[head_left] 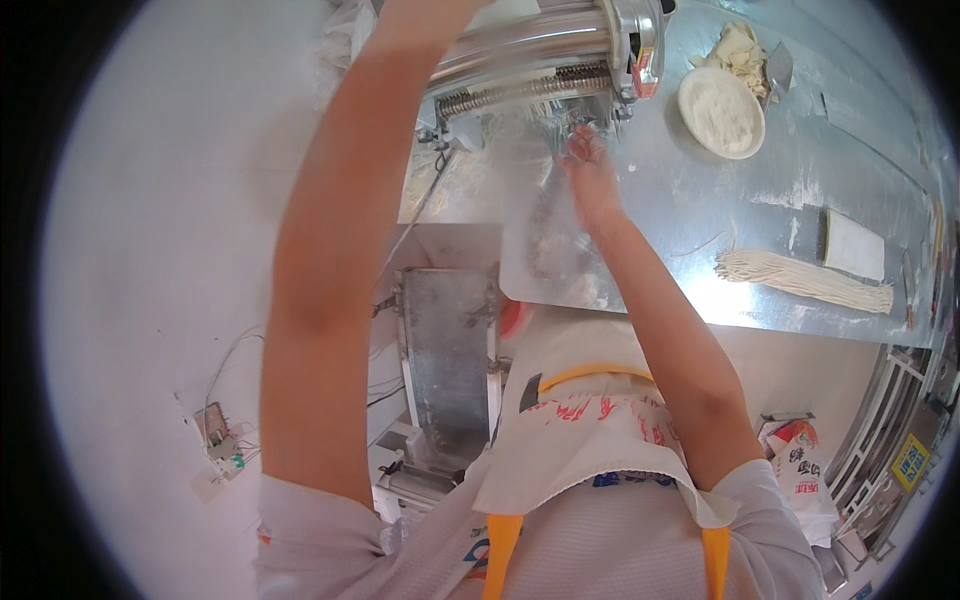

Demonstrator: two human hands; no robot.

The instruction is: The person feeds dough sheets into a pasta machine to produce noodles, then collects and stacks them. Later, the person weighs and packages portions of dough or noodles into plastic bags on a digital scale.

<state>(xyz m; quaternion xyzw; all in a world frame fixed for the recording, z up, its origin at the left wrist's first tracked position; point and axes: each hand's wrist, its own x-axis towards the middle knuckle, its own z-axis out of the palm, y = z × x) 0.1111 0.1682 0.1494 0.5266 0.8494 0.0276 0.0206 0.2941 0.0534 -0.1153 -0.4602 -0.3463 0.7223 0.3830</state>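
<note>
My left forearm reaches up across a steel roller machine (530, 35), and my left hand (449, 12) is cut off at the top edge, its fingers out of sight. My right hand (587, 155) is at the machine's lower front, just below the ridged cutting rollers (510, 95), with its fingers curled. What it holds, if anything, is too blurred to make out. Pale floury strands lie under the machine on the left.
The steel table (650, 200) holds a white bowl of flour (720, 110) with dough scraps (740, 55), a bundle of noodles (800, 280) and a pale slab (852, 243). Below left stand a metal frame (445, 355) and cables. A printed sack (808, 480) leans at lower right.
</note>
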